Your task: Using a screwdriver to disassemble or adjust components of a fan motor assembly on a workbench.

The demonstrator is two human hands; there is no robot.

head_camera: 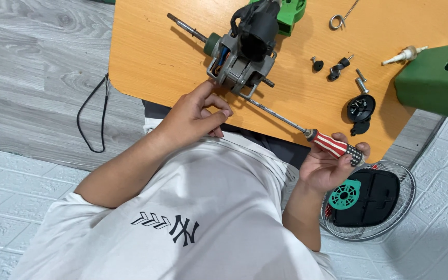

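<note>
Right hand closed on the striped screwdriver — its long shaft slants up-left to the fan motor on the bench. Left hand, fingers curled and holding nothing, sits nearer — thumb at the motor's base.

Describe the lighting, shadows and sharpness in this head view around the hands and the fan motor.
Head view: soft, even light, with faint shadows under the fan motor and small parts on the table; no strong glare; both the left hand and the right hand on the screwdriver look sharp; slight wide-angle stretch at the edges.
</note>
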